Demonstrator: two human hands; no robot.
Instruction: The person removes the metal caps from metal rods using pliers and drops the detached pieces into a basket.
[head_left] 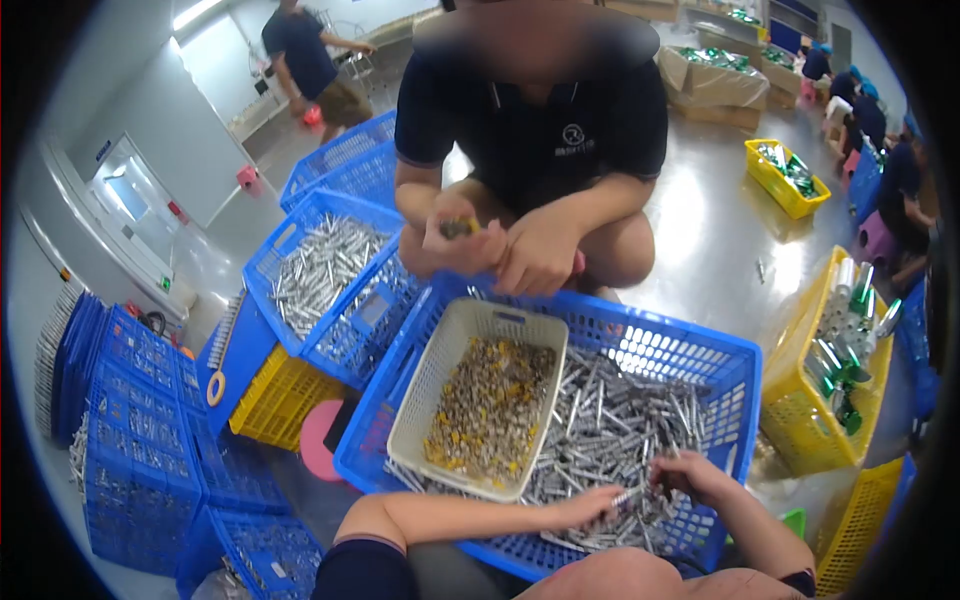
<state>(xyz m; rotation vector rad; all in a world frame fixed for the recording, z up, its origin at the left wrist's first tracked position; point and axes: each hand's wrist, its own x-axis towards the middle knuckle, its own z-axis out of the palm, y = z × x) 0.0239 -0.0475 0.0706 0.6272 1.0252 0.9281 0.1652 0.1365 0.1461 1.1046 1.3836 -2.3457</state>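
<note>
My left hand is over the near side of a large blue crate, fingers closed on a slim silver metal tube. To its right, my right hand has its fingers bent together above the heap, holding something I cannot make out. Loose silver tubes cover the crate's floor around both hands. Inside the crate's left part rests a cream basket of small grey-brown and yellow pieces.
Opposite me sits a person with both hands above the crate's far rim. A blue basket of silver tubes stands left. Stacked blue crates fill the lower left. Yellow baskets with green and silver pieces stand right; other people work farther off.
</note>
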